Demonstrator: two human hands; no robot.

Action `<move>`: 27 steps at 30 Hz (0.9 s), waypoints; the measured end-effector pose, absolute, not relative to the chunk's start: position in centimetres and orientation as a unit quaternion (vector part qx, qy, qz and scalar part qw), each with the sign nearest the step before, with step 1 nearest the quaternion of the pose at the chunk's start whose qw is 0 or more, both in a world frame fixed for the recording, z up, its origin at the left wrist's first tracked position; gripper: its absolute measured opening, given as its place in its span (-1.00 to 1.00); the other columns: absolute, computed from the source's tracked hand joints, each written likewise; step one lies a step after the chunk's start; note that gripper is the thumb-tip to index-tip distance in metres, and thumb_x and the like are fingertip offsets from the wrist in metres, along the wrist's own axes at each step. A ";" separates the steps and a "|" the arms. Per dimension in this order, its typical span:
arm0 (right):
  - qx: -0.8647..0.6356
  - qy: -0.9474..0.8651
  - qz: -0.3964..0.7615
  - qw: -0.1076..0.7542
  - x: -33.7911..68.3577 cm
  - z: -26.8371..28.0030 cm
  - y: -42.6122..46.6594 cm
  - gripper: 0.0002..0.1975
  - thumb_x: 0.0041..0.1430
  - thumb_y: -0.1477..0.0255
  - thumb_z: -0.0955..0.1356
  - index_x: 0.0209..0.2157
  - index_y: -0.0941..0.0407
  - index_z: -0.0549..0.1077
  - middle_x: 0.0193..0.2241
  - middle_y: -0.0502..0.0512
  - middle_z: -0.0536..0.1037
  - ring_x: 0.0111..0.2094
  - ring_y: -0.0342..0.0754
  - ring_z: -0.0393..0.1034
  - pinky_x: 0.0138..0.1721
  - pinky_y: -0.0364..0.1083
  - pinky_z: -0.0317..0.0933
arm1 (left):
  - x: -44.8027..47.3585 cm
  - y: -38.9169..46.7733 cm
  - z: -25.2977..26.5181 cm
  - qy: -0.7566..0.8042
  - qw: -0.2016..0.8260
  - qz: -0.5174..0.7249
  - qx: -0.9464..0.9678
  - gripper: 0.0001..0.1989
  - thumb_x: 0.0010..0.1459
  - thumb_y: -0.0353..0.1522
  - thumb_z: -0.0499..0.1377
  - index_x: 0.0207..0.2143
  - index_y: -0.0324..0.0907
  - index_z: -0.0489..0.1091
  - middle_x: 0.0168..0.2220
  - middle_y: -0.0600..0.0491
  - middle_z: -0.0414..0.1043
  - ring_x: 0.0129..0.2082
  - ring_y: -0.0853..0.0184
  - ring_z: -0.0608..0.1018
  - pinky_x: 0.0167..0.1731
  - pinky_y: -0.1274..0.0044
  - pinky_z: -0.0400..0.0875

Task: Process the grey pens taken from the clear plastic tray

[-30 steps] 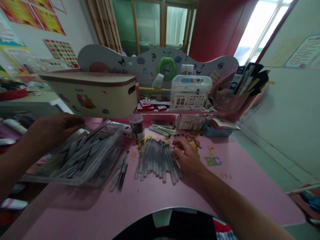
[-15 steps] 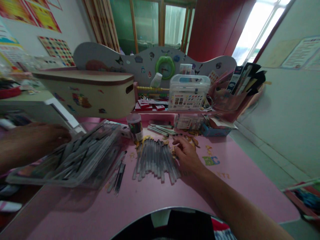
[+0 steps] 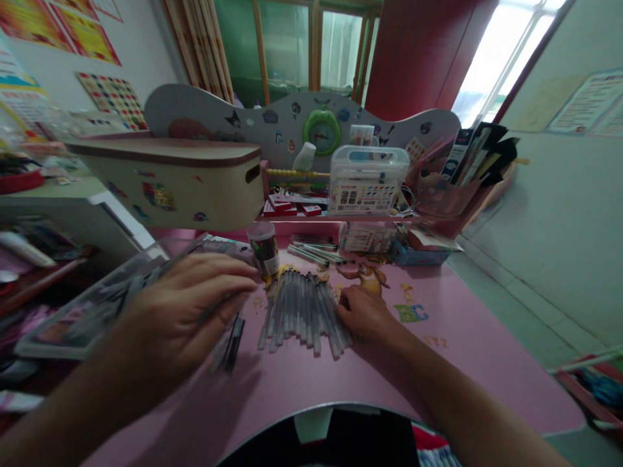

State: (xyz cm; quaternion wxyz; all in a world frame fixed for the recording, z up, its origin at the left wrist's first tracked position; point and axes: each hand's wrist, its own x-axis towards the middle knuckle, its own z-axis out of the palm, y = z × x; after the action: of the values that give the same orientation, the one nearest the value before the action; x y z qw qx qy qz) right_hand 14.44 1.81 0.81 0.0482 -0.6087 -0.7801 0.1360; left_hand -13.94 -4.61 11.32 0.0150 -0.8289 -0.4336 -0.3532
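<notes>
My left hand [image 3: 187, 318], slightly blurred, is in the air over the right side of the clear plastic tray [image 3: 53, 350]. Its fingers stretch to the right with the thumb below, and I see nothing held. Many grey see-through pens [image 3: 304, 311] lie side by side on the pink table. My right hand [image 3: 365, 311] rests against the right edge of this row, fingers curled in and partly hidden. A few loose pens [image 3: 234, 344], some dark, lie just right of my left hand. More pens in the tray are mostly covered by that hand.
Behind the row stand a clear cup [image 3: 263, 246] and several pale pens [image 3: 316, 253]. A clear carrying case [image 3: 368, 181] is on the shelf, near a lidded cream bin [image 3: 195, 188]. At the right is a small blue box [image 3: 422, 253].
My left hand has moved right from the tray's far left side to above its right side. My right hand's fingers have curled in beside the pen row. The row looks unchanged.
</notes>
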 end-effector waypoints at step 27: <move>-0.322 -0.534 0.740 0.250 14.0 0.6 1.2 -0.66 0.04 0.21 0.45 -0.27 0.10 0.31 -0.53 -0.04 0.54 -0.63 -0.13 0.41 -0.61 -0.20 0.20 | -3.5 -1.0 0.6 -0.356 -0.702 -0.493 -0.371 -0.63 0.06 -0.23 0.36 -0.12 -0.17 0.40 -0.39 0.04 0.55 -0.60 0.32 0.56 -0.60 0.54 0.45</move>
State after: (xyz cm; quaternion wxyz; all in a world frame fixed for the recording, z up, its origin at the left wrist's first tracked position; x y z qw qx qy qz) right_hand 13.97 1.24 0.62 0.2500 -0.3221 -0.5343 0.7404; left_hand -3.52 -1.02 0.58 -0.7021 -0.3709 -0.3556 -0.4931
